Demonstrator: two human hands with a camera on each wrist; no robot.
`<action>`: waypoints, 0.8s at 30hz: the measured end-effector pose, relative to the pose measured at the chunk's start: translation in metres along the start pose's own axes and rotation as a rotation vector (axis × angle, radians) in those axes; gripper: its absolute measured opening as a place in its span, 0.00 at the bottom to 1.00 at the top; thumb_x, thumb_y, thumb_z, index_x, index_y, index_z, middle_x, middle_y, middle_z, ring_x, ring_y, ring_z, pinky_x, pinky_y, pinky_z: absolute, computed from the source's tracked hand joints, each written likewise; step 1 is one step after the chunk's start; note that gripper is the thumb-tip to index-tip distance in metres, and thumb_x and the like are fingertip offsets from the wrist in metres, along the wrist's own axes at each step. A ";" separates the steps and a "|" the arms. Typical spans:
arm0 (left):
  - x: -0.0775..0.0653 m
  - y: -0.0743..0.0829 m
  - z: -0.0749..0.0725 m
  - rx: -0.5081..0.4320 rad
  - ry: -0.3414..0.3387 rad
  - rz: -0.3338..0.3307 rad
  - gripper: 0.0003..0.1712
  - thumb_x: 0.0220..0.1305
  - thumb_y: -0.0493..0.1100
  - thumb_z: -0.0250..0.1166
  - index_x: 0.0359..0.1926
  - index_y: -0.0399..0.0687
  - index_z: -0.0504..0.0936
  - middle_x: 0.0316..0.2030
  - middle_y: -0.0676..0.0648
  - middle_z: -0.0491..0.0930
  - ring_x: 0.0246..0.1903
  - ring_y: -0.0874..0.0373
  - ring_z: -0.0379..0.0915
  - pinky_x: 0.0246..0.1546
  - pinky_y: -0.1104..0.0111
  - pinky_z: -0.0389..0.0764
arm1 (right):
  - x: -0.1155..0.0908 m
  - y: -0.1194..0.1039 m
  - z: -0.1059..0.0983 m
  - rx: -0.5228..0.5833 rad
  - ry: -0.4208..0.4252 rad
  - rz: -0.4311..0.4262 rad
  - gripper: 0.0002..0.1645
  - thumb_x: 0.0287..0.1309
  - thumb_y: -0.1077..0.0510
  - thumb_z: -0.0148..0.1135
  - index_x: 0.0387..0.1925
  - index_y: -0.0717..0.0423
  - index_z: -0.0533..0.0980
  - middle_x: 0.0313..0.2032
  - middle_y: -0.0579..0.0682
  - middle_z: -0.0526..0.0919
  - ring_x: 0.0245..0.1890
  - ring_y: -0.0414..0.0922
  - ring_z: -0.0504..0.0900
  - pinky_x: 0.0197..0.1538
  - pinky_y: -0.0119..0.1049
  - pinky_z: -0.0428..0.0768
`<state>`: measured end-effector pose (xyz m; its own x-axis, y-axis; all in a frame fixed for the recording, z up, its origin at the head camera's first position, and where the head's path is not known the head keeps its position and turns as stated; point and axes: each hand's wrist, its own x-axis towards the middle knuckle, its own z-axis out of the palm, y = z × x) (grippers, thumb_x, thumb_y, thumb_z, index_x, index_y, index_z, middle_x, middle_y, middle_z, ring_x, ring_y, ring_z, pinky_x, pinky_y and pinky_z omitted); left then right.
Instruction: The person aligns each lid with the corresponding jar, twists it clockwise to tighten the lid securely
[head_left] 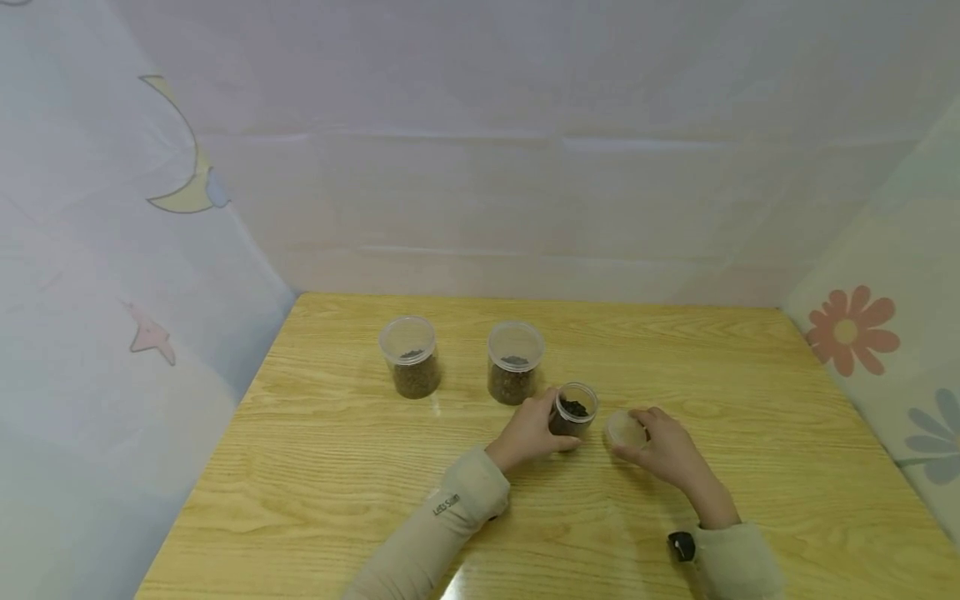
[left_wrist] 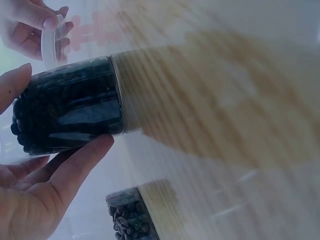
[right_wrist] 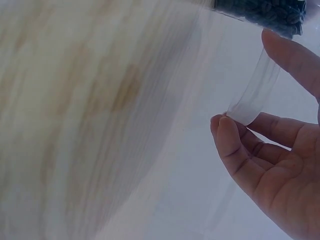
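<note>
My left hand (head_left: 531, 435) grips a small clear jar (head_left: 572, 423) by its side, thumb in front and fingers behind. The jar's top is uncovered, and dark beans (left_wrist: 70, 110) fill much of it in the left wrist view. Just to the right, my right hand (head_left: 667, 448) holds a round translucent lid (head_left: 624, 429) by its edge. In the right wrist view the lid (right_wrist: 255, 90) stands between the thumb and the curled fingers (right_wrist: 237, 150). The lid is apart from the jar.
Two larger clear jars stand farther back on the wooden table (head_left: 337, 475): one at the left (head_left: 414, 371), one nearer the middle (head_left: 513, 379). Both hold dark contents. A pale printed cloth (head_left: 487, 192) hangs behind the table.
</note>
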<state>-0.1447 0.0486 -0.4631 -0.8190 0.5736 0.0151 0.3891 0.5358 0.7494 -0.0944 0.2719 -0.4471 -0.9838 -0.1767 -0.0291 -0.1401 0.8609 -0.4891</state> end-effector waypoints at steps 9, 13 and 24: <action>-0.001 -0.001 0.000 0.023 0.013 -0.014 0.32 0.50 0.51 0.71 0.52 0.41 0.69 0.45 0.47 0.77 0.45 0.58 0.74 0.42 0.73 0.75 | -0.001 -0.003 0.001 0.002 0.010 -0.012 0.38 0.41 0.52 0.74 0.49 0.75 0.71 0.33 0.57 0.75 0.31 0.49 0.74 0.29 0.42 0.74; -0.003 -0.001 -0.001 0.035 0.017 -0.005 0.32 0.50 0.51 0.71 0.50 0.42 0.69 0.43 0.47 0.77 0.44 0.58 0.74 0.41 0.73 0.75 | -0.001 -0.005 0.001 0.008 0.006 -0.011 0.38 0.41 0.53 0.74 0.48 0.75 0.71 0.34 0.58 0.75 0.31 0.50 0.75 0.29 0.43 0.75; -0.009 -0.002 -0.002 0.018 0.037 -0.005 0.34 0.49 0.49 0.72 0.53 0.39 0.69 0.46 0.45 0.77 0.46 0.57 0.75 0.44 0.72 0.75 | -0.001 -0.008 0.005 0.020 0.009 -0.018 0.37 0.41 0.53 0.74 0.47 0.75 0.72 0.33 0.57 0.74 0.31 0.50 0.75 0.30 0.43 0.76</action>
<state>-0.1392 0.0414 -0.4634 -0.8357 0.5480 0.0361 0.3925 0.5500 0.7371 -0.0921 0.2626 -0.4471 -0.9821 -0.1881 -0.0122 -0.1561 0.8478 -0.5068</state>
